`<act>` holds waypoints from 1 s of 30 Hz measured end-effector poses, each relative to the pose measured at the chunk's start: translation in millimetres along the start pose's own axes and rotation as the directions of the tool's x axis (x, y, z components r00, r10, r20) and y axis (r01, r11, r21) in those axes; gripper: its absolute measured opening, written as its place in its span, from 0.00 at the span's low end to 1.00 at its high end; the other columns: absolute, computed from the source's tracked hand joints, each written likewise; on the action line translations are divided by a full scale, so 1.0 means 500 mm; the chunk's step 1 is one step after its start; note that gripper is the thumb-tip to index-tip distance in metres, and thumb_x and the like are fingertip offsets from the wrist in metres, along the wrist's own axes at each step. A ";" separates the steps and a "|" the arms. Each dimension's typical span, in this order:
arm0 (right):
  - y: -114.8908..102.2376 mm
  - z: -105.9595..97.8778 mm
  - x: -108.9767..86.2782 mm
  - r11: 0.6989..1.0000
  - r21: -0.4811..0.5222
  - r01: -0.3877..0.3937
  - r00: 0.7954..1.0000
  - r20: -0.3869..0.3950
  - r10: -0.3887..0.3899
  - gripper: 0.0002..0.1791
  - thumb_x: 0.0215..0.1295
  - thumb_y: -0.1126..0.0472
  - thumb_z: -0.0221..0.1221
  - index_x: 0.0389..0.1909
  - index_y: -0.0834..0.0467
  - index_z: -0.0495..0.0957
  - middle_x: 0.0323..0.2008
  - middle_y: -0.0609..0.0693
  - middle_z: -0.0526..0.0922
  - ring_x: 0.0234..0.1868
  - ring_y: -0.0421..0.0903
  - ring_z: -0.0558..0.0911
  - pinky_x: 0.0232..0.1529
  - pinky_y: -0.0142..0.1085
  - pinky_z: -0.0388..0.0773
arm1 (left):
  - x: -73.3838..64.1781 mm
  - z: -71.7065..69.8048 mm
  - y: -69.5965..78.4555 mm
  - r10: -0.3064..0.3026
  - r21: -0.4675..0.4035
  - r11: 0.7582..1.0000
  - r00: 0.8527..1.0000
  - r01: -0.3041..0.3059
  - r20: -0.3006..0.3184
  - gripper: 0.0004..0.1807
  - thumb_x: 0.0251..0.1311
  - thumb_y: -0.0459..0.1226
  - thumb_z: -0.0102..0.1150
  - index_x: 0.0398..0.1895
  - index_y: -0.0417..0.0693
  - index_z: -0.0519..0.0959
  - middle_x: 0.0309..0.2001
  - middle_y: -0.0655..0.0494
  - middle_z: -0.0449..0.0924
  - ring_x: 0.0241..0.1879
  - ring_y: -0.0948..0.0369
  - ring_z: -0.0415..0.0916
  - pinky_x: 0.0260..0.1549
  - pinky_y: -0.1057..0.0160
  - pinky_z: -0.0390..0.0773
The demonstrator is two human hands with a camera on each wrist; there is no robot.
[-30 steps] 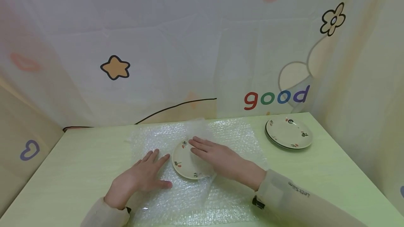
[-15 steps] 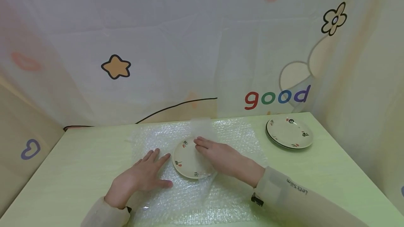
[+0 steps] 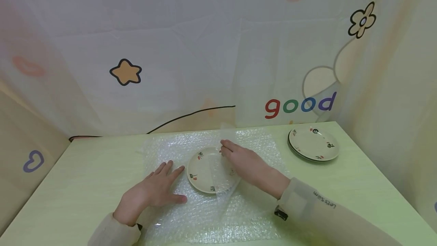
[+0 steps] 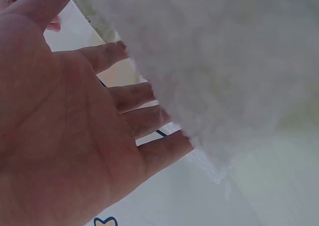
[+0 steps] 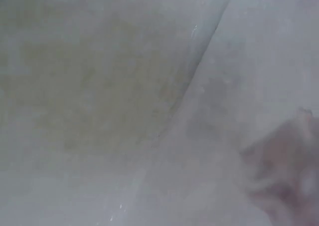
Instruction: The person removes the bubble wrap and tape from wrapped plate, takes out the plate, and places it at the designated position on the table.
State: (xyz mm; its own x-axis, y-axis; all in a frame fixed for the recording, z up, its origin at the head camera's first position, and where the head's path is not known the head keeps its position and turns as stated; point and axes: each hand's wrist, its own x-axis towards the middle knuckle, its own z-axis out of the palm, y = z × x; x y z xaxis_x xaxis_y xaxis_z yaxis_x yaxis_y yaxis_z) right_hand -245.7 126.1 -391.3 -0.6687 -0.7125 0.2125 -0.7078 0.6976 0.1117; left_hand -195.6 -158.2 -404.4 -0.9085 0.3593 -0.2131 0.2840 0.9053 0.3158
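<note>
A round cream plate (image 3: 202, 170) with small printed motifs lies on a sheet of bubble wrap (image 3: 170, 221). A loose flap (image 3: 223, 189) of the wrap covers the plate's right part. My left hand (image 3: 155, 187) rests with fingers spread on the wrap, left of the plate. In the left wrist view, wrap (image 4: 234, 71) hides the fingertips of that hand (image 4: 75, 116). My right hand (image 3: 250, 164) lies over the flap at the plate's right side, fingers together and pointing up and left; its thumb is hidden. Cloudy wrap (image 5: 99, 86) fills most of the right wrist view.
Two stacked plates (image 3: 312, 145) of similar print sit at the back right of the pale green table (image 3: 85, 170). A printed curtain (image 3: 170, 56) hangs behind the table's far edge and along both sides.
My right hand has shifted a little to the right and away from me. The flap's edge has moved right along with it, baring more of the plate. My left hand stays put.
</note>
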 end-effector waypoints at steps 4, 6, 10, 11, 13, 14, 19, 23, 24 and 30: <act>0.006 0.000 -0.004 0.999 -0.015 -0.036 0.999 -0.021 0.036 0.23 0.67 0.79 0.60 0.63 0.73 0.74 0.68 0.65 0.72 0.69 0.58 0.72 0.55 0.43 0.81 | -0.001 0.000 -0.001 0.009 -0.009 1.000 1.000 -0.009 0.000 0.52 0.59 0.57 0.71 0.79 0.42 0.60 0.78 0.27 0.45 0.76 0.31 0.42 0.68 0.29 0.52; 0.010 0.000 -0.006 0.998 -0.029 -0.047 0.998 -0.033 0.046 0.22 0.67 0.79 0.60 0.62 0.73 0.74 0.67 0.66 0.72 0.69 0.58 0.73 0.55 0.43 0.81 | -0.002 -0.001 -0.001 0.012 -0.013 1.000 1.000 -0.012 0.000 0.52 0.59 0.57 0.71 0.79 0.42 0.60 0.78 0.27 0.45 0.76 0.31 0.42 0.68 0.29 0.52; 0.016 0.001 -0.010 0.996 -0.067 -0.060 0.998 -0.034 0.058 0.21 0.66 0.80 0.60 0.60 0.75 0.74 0.66 0.67 0.73 0.69 0.59 0.73 0.54 0.42 0.81 | -0.002 0.000 -0.001 0.022 -0.013 1.000 1.000 -0.022 -0.005 0.51 0.60 0.57 0.71 0.79 0.41 0.61 0.77 0.26 0.46 0.76 0.30 0.42 0.68 0.28 0.53; 0.018 0.001 -0.010 0.995 -0.074 -0.068 0.997 -0.026 0.066 0.22 0.66 0.80 0.60 0.61 0.75 0.74 0.66 0.67 0.73 0.69 0.59 0.73 0.54 0.42 0.81 | -0.001 0.000 -0.001 0.023 -0.009 1.000 1.000 -0.024 -0.007 0.51 0.60 0.57 0.71 0.79 0.41 0.61 0.77 0.26 0.46 0.76 0.30 0.43 0.68 0.29 0.53; 0.022 0.002 -0.010 0.993 -0.084 -0.083 0.997 -0.009 0.082 0.22 0.66 0.80 0.61 0.61 0.75 0.73 0.66 0.68 0.72 0.69 0.59 0.73 0.54 0.42 0.81 | 0.000 0.001 -0.002 0.023 -0.004 1.000 1.000 -0.023 -0.008 0.51 0.59 0.57 0.70 0.79 0.41 0.61 0.77 0.26 0.46 0.76 0.30 0.43 0.68 0.28 0.53; 0.024 0.002 -0.010 0.992 -0.082 -0.093 0.996 -0.002 0.093 0.22 0.66 0.79 0.61 0.61 0.75 0.73 0.66 0.68 0.72 0.69 0.59 0.73 0.54 0.42 0.81 | 0.000 0.001 -0.002 0.022 -0.003 1.000 1.000 -0.022 -0.008 0.51 0.59 0.57 0.70 0.79 0.41 0.61 0.77 0.26 0.46 0.76 0.30 0.43 0.68 0.28 0.53; 0.035 0.007 -0.010 0.988 -0.068 -0.137 0.990 0.014 0.138 0.22 0.66 0.78 0.62 0.60 0.74 0.73 0.65 0.68 0.73 0.68 0.60 0.74 0.47 0.42 0.85 | 0.001 0.000 -0.002 0.015 -0.001 1.000 1.000 -0.015 -0.005 0.51 0.60 0.57 0.70 0.79 0.41 0.60 0.78 0.26 0.45 0.76 0.30 0.42 0.68 0.29 0.53; 0.043 0.006 -0.011 0.983 -0.079 -0.164 0.985 0.049 0.168 0.18 0.70 0.76 0.59 0.60 0.73 0.75 0.65 0.67 0.74 0.68 0.59 0.74 0.51 0.44 0.83 | 0.001 0.000 -0.001 0.010 -0.003 1.000 1.000 -0.010 -0.003 0.52 0.59 0.57 0.71 0.79 0.41 0.60 0.78 0.27 0.45 0.76 0.31 0.42 0.68 0.29 0.53; 0.046 0.006 -0.011 0.983 -0.087 -0.163 0.984 0.059 0.169 0.18 0.71 0.75 0.59 0.59 0.72 0.75 0.65 0.67 0.75 0.68 0.59 0.74 0.55 0.45 0.81 | 0.001 0.000 -0.001 0.009 -0.003 1.000 1.000 -0.009 -0.002 0.52 0.59 0.57 0.71 0.79 0.41 0.60 0.78 0.27 0.45 0.76 0.31 0.42 0.68 0.29 0.53; 0.060 0.004 -0.014 0.981 -0.104 -0.163 0.977 0.119 0.174 0.16 0.75 0.71 0.55 0.60 0.73 0.76 0.65 0.68 0.75 0.71 0.63 0.70 0.71 0.51 0.65 | 0.002 0.002 -0.001 0.003 0.001 1.000 1.000 -0.003 -0.002 0.52 0.59 0.57 0.71 0.79 0.42 0.60 0.78 0.27 0.45 0.76 0.31 0.42 0.68 0.29 0.53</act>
State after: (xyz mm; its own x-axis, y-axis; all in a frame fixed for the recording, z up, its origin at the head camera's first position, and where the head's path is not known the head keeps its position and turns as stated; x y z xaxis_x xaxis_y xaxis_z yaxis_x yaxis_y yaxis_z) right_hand -262.8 151.7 -391.2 -0.8041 -0.5838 0.1121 -0.5622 0.8081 0.1756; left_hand -196.3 -158.2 -405.7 -0.9081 0.3621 -0.2104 0.2875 0.9043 0.3155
